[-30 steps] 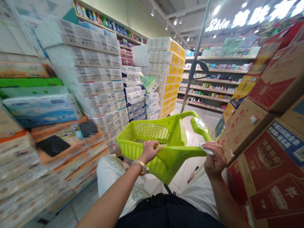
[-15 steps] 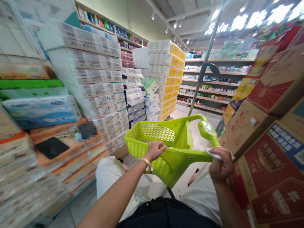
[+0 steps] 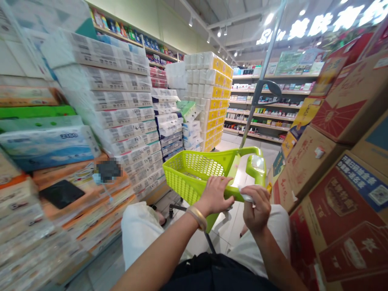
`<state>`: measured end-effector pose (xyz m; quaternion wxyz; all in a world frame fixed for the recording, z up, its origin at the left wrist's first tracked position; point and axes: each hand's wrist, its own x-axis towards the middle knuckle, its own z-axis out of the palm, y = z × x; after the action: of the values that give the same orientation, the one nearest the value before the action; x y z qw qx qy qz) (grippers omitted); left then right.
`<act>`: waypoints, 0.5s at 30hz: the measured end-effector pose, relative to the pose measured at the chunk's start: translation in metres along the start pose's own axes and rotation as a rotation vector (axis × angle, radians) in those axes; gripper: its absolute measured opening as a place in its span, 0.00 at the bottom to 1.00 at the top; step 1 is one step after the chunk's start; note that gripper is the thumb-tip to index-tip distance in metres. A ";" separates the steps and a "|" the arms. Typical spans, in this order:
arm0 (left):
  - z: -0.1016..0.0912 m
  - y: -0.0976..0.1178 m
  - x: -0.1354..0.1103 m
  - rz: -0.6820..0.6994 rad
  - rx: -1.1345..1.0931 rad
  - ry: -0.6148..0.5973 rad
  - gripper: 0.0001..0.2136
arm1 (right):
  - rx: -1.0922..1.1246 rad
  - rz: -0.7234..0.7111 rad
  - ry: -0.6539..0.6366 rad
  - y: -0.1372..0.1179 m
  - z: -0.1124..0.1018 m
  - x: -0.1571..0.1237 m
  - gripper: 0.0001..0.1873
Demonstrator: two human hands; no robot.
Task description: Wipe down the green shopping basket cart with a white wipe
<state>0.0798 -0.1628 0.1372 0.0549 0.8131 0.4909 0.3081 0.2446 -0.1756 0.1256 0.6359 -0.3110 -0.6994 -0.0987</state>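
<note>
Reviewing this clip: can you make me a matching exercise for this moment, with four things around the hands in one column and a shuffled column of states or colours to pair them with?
Things:
1. Left hand
2. Right hand
3. Gold bangle
4. Shopping trolley basket

States:
A. Pinching a white tissue
B. Lime green with mesh sides
C. Resting on the green handle
D. Worn at the wrist

Right pairs: 1-C, 2-A, 3-D, 4-B.

We have free room above the lime-green shopping cart [image 3: 194, 173]. Stacked tissue packs [image 3: 121, 101] wall our left, cardboard cartons [image 3: 330, 202] our right.
</note>
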 end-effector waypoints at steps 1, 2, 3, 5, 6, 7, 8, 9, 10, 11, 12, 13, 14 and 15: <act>0.001 0.003 -0.001 0.016 0.004 -0.012 0.26 | 0.013 -0.021 -0.042 -0.002 0.002 0.000 0.10; 0.002 0.004 -0.003 0.014 0.012 -0.009 0.26 | 0.031 -0.049 -0.085 -0.001 0.004 0.000 0.10; 0.002 0.002 -0.005 -0.002 0.022 0.011 0.26 | 0.050 -0.074 -0.119 0.002 0.005 0.000 0.11; 0.000 -0.006 -0.008 -0.025 0.036 0.058 0.25 | 0.079 -0.076 -0.142 0.011 0.006 0.001 0.12; -0.001 -0.011 -0.010 -0.031 0.038 0.075 0.24 | 0.090 -0.039 -0.117 0.017 0.005 0.002 0.13; -0.003 -0.015 -0.011 -0.036 0.037 0.084 0.24 | 0.098 0.018 -0.076 0.021 0.005 0.003 0.13; -0.005 -0.019 -0.012 -0.042 0.036 0.091 0.23 | 0.104 0.080 -0.039 0.024 0.005 0.004 0.13; -0.006 -0.021 -0.013 -0.050 0.034 0.097 0.23 | 0.111 0.128 -0.024 0.023 0.006 0.004 0.13; -0.006 -0.023 -0.013 -0.057 0.032 0.104 0.22 | 0.120 0.149 -0.039 0.019 0.007 0.004 0.13; -0.006 -0.023 -0.014 -0.064 0.031 0.115 0.21 | 0.132 0.140 -0.085 0.012 0.008 0.004 0.14; -0.006 -0.023 -0.014 -0.070 0.031 0.129 0.20 | 0.146 0.102 -0.155 0.003 0.009 0.003 0.14; -0.005 -0.023 -0.015 -0.074 0.034 0.143 0.18 | 0.160 0.045 -0.234 -0.006 0.011 0.003 0.15; -0.005 -0.022 -0.015 -0.076 0.038 0.157 0.17 | 0.172 -0.009 -0.293 -0.014 0.012 0.003 0.15; -0.004 -0.022 -0.016 -0.076 0.043 0.169 0.15 | 0.178 -0.053 -0.336 -0.021 0.013 0.004 0.15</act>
<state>0.0560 -0.1658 0.1247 0.0074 0.7660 0.5306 0.3629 0.2226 -0.1837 0.1324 0.5323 -0.2472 -0.8097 0.0004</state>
